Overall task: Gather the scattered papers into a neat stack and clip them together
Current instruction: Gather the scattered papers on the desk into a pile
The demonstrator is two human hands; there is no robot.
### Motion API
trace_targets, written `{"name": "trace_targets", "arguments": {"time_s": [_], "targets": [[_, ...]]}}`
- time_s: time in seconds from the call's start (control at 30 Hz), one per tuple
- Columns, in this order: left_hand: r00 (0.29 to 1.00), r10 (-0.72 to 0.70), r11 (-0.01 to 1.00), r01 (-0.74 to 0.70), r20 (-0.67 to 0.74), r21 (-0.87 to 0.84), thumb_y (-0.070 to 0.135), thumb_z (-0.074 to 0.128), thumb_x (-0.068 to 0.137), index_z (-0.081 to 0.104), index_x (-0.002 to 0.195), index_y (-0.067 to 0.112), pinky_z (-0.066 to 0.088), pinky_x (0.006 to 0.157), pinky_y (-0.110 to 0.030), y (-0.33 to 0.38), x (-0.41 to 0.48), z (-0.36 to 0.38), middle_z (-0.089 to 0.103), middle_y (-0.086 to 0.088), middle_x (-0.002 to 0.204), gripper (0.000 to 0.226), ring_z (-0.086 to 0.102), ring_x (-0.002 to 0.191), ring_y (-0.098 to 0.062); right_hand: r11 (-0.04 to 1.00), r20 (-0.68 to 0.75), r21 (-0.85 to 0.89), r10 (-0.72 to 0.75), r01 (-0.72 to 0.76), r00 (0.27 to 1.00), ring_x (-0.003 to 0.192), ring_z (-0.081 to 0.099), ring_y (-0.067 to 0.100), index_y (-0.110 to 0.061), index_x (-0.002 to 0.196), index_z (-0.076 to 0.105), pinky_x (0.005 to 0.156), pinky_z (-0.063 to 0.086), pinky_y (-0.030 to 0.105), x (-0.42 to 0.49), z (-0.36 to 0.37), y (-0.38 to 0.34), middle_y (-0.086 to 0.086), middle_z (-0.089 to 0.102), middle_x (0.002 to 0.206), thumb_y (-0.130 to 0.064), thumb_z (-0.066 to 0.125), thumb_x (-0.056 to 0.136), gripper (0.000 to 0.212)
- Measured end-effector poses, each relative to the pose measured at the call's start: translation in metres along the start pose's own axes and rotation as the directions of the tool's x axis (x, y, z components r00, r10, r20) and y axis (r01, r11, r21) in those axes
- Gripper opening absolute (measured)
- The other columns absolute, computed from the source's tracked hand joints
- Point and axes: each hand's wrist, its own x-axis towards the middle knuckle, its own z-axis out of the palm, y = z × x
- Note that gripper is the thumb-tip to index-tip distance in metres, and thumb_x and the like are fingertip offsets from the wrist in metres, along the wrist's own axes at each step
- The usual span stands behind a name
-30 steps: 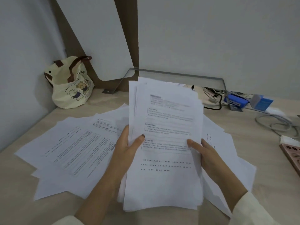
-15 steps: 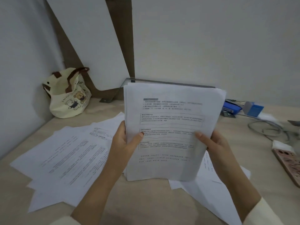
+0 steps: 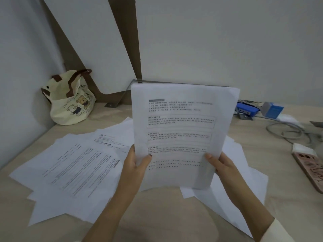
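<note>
Since a second ago the paper stack [image 3: 181, 130] has risen off the desk [image 3: 157, 215] and now stands upright with squarer edges. The left hand [image 3: 133, 165] and right hand [image 3: 221, 165] pinch its lower sides. Its print is blurred, and its bottom edge seems clear of the loose sheets [image 3: 73, 168] below.

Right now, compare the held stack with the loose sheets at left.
The held stack stands upright, gripped by the left hand and right hand; the loose sheets lie flat on the desk. The held stack's edges are squared; the loose sheets fan out, overlapping. Both are printed white paper.
</note>
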Motion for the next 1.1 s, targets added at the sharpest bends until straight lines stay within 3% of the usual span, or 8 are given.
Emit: {"name": "trace_targets", "arguments": {"time_s": [0.27, 0.47, 0.6, 0.67, 0.8, 0.87, 0.97, 1.1], "targets": [[0.993, -0.089, 0.995, 0.085, 0.077, 0.051, 0.019, 0.049, 0.094, 0.051, 0.1, 0.032, 0.053, 0.085, -0.032, 0.011, -0.003, 0.04, 0.065, 0.006, 0.111, 0.014, 0.063, 0.101, -0.014, 0.994, -0.255, -0.109, 0.001, -0.029, 0.967, 0.095, 0.066, 0.024, -0.021, 0.106, 0.062, 0.085, 0.053, 0.047, -0.005, -0.042, 0.003, 0.001, 0.07, 0.104, -0.022, 0.052, 0.091, 0.018], [0.926, -0.25, 0.966, 0.222, 0.284, 0.13, 0.022, 0.04, 0.098, 0.055, 0.102, 0.03, 0.051, 0.088, -0.031, -0.008, -0.014, 0.103, 0.065, 0.006, 0.109, 0.018, 0.062, 0.103, -0.014, 0.978, -0.451, -0.134, 0.085, -0.162, 0.889, 0.079, 0.064, 0.019, -0.019, 0.105, 0.057, 0.058, 0.046, 0.029, -0.027, -0.1, 0.023, 0.002, 0.066, 0.092, -0.015, 0.049, 0.091, 0.016], [0.857, -0.356, 0.929, 0.28, 0.372, 0.244, 0.024, 0.038, 0.098, 0.06, 0.104, 0.002, 0.05, 0.076, -0.029, -0.03, -0.022, 0.141, 0.066, -0.019, 0.104, 0.031, 0.061, 0.086, -0.024, 0.95, -0.544, -0.157, 0.146, -0.271, 0.826, 0.072, 0.064, 0.022, -0.021, 0.103, 0.052, 0.055, 0.046, 0.03, -0.043, -0.141, 0.041, -0.001, 0.064, 0.084, -0.016, 0.047, 0.092, 0.012], [0.833, -0.37, 0.919, 0.264, 0.411, 0.293, 0.022, 0.038, 0.098, 0.058, 0.104, -0.005, 0.049, 0.067, -0.02, -0.038, -0.026, 0.157, 0.065, -0.02, 0.101, 0.034, 0.057, 0.083, -0.02, 0.937, -0.575, -0.156, 0.171, -0.312, 0.8, 0.07, 0.064, 0.023, -0.019, 0.105, 0.051, 0.057, 0.049, 0.032, -0.047, -0.159, 0.048, 0.0, 0.064, 0.084, -0.014, 0.047, 0.093, 0.013], [0.827, -0.372, 0.899, 0.208, 0.422, 0.385, 0.025, 0.044, 0.096, 0.059, 0.088, 0.001, 0.054, 0.074, -0.043, -0.052, -0.03, 0.182, 0.067, -0.02, 0.092, 0.029, 0.059, 0.072, -0.022, 0.9, -0.625, -0.189, 0.199, -0.393, 0.755, 0.07, 0.062, 0.02, -0.011, 0.117, 0.051, 0.055, 0.046, 0.03, -0.053, -0.185, 0.065, -0.003, 0.061, 0.082, -0.013, 0.047, 0.093, 0.024], [0.837, -0.381, 0.873, 0.187, 0.392, 0.45, 0.028, 0.045, 0.095, 0.056, 0.083, 0.01, 0.052, 0.061, -0.034, -0.057, -0.032, 0.189, 0.066, -0.008, 0.083, 0.024, 0.057, 0.06, -0.017, 0.882, -0.635, -0.221, 0.195, -0.417, 0.748, 0.071, 0.06, 0.017, -0.011, 0.121, 0.05, 0.055, 0.046, 0.029, -0.054, -0.192, 0.072, -0.005, 0.059, 0.082, -0.013, 0.047, 0.093, 0.029], [0.869, -0.334, 0.759, 0.019, 0.364, 0.651, 0.037, 0.042, 0.095, 0.054, 0.087, 0.016, 0.05, 0.065, -0.032, -0.064, -0.035, 0.197, 0.066, 0.0, 0.084, 0.026, 0.061, 0.07, -0.017, 0.847, -0.626, -0.279, 0.196, -0.452, 0.755, 0.075, 0.057, 0.015, -0.012, 0.126, 0.048, 0.057, 0.044, 0.029, -0.055, -0.196, 0.077, -0.005, 0.057, 0.089, -0.009, 0.047, 0.092, 0.034], [0.888, -0.269, 0.653, -0.117, 0.373, 0.749, 0.039, 0.041, 0.095, 0.05, 0.086, 0.016, 0.045, 0.064, -0.031, -0.068, -0.037, 0.199, 0.058, 0.002, 0.077, 0.027, 0.054, 0.068, -0.016, 0.737, -0.632, -0.44, 0.151, -0.513, 0.76, 0.114, 0.05, 0.031, -0.01, 0.132, 0.046, 0.095, 0.044, 0.047, -0.055, -0.195, 0.08, 0.013, 0.053, 0.128, -0.009, 0.056, 0.085, 0.049]]}}
